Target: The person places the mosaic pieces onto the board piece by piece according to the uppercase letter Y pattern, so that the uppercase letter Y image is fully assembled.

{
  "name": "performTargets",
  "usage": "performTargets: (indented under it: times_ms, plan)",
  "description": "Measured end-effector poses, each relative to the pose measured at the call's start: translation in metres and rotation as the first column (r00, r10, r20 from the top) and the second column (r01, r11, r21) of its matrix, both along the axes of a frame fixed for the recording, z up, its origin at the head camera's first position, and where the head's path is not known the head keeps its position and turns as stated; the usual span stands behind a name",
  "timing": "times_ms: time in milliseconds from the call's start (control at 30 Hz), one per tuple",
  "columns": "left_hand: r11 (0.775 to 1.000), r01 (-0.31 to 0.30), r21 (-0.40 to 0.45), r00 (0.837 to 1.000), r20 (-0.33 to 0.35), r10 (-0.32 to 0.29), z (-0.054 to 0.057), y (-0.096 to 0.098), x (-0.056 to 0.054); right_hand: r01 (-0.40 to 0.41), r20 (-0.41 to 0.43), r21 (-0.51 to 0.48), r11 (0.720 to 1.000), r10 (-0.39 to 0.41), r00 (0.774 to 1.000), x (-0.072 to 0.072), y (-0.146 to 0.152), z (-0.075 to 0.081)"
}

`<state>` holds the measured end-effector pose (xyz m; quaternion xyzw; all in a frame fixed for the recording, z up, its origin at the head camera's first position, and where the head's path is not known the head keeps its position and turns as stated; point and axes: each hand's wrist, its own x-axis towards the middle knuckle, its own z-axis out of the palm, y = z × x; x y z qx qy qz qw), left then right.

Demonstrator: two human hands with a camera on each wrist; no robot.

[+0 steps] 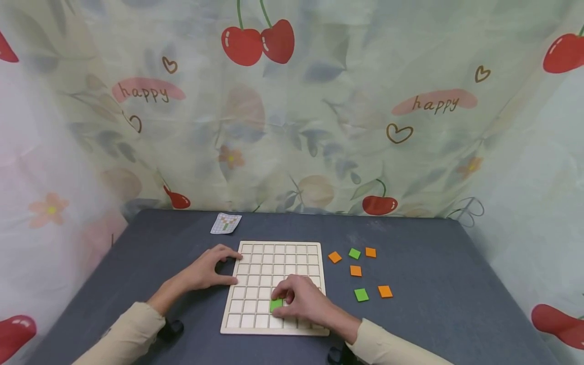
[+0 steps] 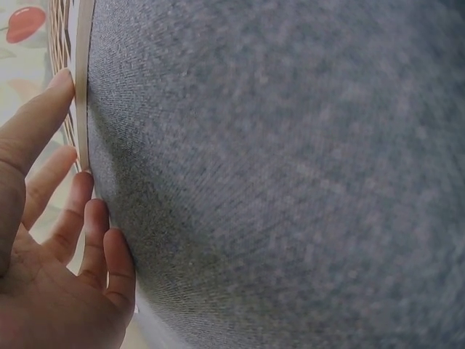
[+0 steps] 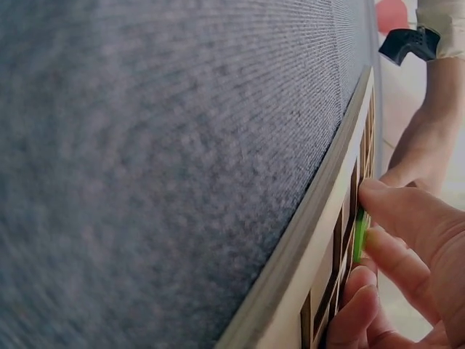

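A pale wooden grid board (image 1: 255, 279) lies on the dark table. My right hand (image 1: 303, 303) is over its lower middle, thumb and fingers pinching a green square tile (image 1: 276, 304) at one of the cells. From the right wrist, the green tile (image 3: 360, 234) shows between thumb and fingertips, right at the board's grid. My left hand (image 1: 211, 268) rests at the board's left edge, thumb and fingers spread apart along the rim. In the left wrist view its fingertips touch the board's side (image 2: 82, 109).
Right of the board lie loose tiles, among them a green tile (image 1: 361, 295) and an orange tile (image 1: 385, 291), with several more nearby. A small patterned card (image 1: 225, 223) lies behind the board. A printed curtain (image 1: 292, 126) hangs along the dark table's (image 1: 438, 314) back edge.
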<state>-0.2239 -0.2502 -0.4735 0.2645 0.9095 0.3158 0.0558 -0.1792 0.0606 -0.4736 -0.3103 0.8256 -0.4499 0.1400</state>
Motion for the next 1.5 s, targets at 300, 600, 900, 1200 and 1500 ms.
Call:
performTargets:
  times_ms: [300, 600, 900, 1200, 1500]
  plan:
    - [1.000, -0.002, 0.004, 1.000, -0.002, 0.002, 0.003, -0.001, 0.000, -0.026, 0.051, -0.022, 0.999, 0.027, 0.998, -0.003, 0.002, 0.002]
    - [1.000, -0.022, -0.003, 0.999, 0.038, 0.022, 0.003, -0.001, 0.000, -0.066, 0.084, -0.087, 0.994, 0.074, 0.994, -0.010, 0.027, 0.009]
    - [1.000, -0.007, 0.002, 0.999, 0.035, 0.007, 0.000, -0.002, -0.002, -0.096, 0.053, -0.096, 0.991, 0.101, 0.993, -0.015, 0.066, 0.017]
    - [1.000, -0.019, 0.001, 0.999, 0.044, 0.019, 0.000, 0.000, -0.002, -0.074, 0.064, -0.108, 0.991, 0.081, 0.995, -0.018, 0.112, 0.021]
    - [1.000, -0.027, -0.016, 0.998, 0.048, 0.027, -0.001, -0.001, -0.005, -0.042, 0.073, -0.096, 0.994, 0.049, 0.996, -0.020, 0.154, 0.023]
